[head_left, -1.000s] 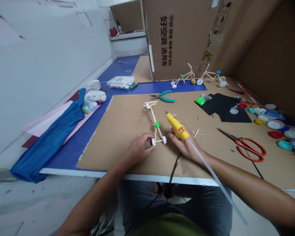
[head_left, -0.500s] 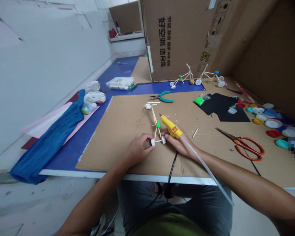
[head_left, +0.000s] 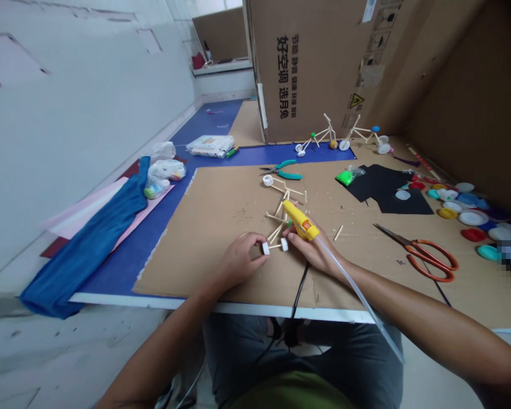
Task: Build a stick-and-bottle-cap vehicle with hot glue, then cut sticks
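Observation:
My left hand (head_left: 244, 254) is closed, with thumb and fingertips at the left wheel of a small stick tricycle (head_left: 281, 195). Its two small white wheels (head_left: 285, 244) sit on a short stick axle nearest me, and a larger white wheel (head_left: 268, 180) lies at the far end. The frame of thin wooden sticks leans over to one side. My right hand (head_left: 309, 247) grips a yellow glue gun (head_left: 300, 220), its nozzle pointing away over the sticks. The fingertips of that hand are beside the tricycle's green piece (head_left: 289, 224), which the gun partly hides.
Teal pliers (head_left: 286, 170) lie behind the tricycle. Orange-handled scissors (head_left: 428, 254), a loose stick (head_left: 338, 233), black sheets (head_left: 392, 187) and several bottle caps (head_left: 472, 217) are to the right. Two more stick tricycles (head_left: 319, 136) stand at the back. A black cord (head_left: 299, 289) crosses the table edge.
The stick tricycle has tipped over sideways, its far end swinging right and its green piece going down behind the glue gun. Both hands stay almost in place.

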### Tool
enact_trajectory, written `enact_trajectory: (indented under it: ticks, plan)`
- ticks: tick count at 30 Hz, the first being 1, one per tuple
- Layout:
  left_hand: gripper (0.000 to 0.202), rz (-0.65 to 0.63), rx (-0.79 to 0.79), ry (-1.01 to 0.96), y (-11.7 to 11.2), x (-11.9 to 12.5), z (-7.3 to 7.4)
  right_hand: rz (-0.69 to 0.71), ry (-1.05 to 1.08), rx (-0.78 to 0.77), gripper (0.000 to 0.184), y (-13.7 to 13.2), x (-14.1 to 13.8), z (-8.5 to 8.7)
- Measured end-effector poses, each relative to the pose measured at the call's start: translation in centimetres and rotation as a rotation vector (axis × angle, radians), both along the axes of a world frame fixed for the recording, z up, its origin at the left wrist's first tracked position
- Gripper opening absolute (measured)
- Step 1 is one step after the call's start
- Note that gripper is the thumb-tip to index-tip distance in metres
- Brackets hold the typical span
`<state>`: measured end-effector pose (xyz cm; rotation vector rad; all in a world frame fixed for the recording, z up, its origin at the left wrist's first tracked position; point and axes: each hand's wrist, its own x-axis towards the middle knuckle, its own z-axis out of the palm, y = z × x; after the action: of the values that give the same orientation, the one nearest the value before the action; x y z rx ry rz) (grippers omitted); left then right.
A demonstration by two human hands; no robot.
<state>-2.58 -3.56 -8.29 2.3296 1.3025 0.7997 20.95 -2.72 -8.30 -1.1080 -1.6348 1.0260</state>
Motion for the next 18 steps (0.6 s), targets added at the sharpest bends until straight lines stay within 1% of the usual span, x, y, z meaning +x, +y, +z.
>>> enact_trajectory:
  ticks: [8, 11, 14, 16, 18]
  plan:
    - [0.039, 0.042, -0.052, 0.016, -0.3, 0.1, 0.5, -0.132, -0.003, 0.057, 0.023, 0.0, 0.5, 0.4]
    - [0.032, 0.007, -0.024, 0.039, -0.2, 0.1, 0.7, -0.17, -0.031, 0.096, 0.026, 0.1, 0.8, 0.5]
    - [0.023, -0.03, 0.019, 0.052, -0.2, 0.1, 0.9, -0.134, -0.057, 0.097, 0.025, 0.2, 1.0, 0.4]
    - [0.022, -0.035, 0.052, 0.064, -0.5, 0.2, 0.9, -0.117, -0.057, 0.083, 0.025, 0.3, 1.3, 0.6]
    - [0.023, -0.032, 0.091, 0.083, -0.9, 0.5, 1.0, -0.131, -0.032, 0.071, 0.028, 0.2, 1.8, 1.1]
